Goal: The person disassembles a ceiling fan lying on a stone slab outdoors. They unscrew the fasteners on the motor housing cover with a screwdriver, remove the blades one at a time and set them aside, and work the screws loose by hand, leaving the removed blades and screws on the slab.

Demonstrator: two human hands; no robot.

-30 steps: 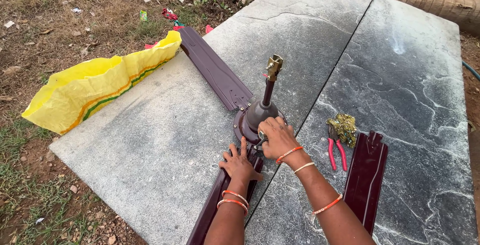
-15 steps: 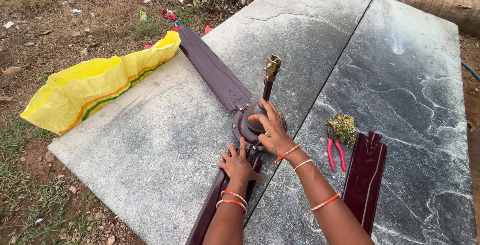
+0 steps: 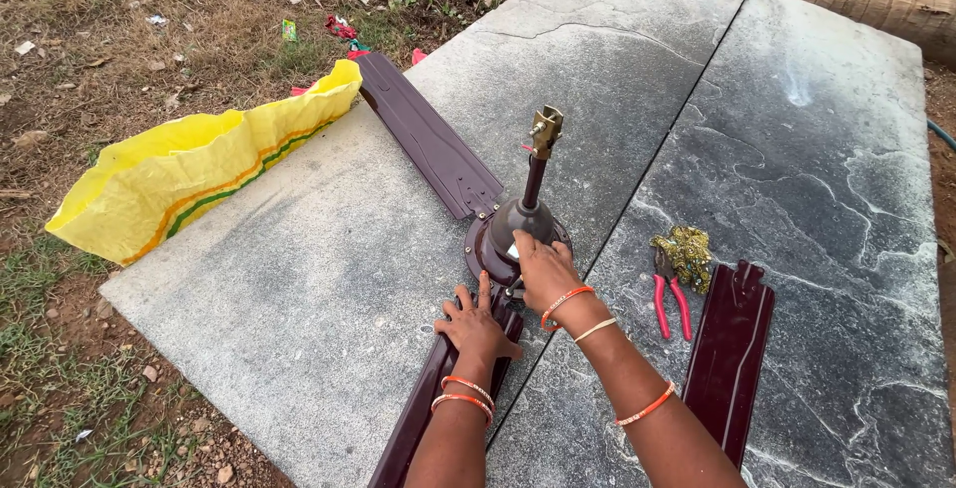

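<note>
Fan motor (image 3: 518, 229): judged heavy, rigid; gripped at hub by right hand (image 3: 543, 269); blade (image 3: 438, 388) pressed under flat, open left hand (image 3: 476, 324).

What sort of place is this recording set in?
Most likely an outdoor yard used as a makeshift work spot: large stone slabs lie on bare ground with dry grass and litter, and a log edges them.

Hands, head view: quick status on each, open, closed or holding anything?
Left hand: open, fingers spread, pressing flat on the near fan blade.
Right hand: resting on the fan motor; grip cannot be told.
</note>
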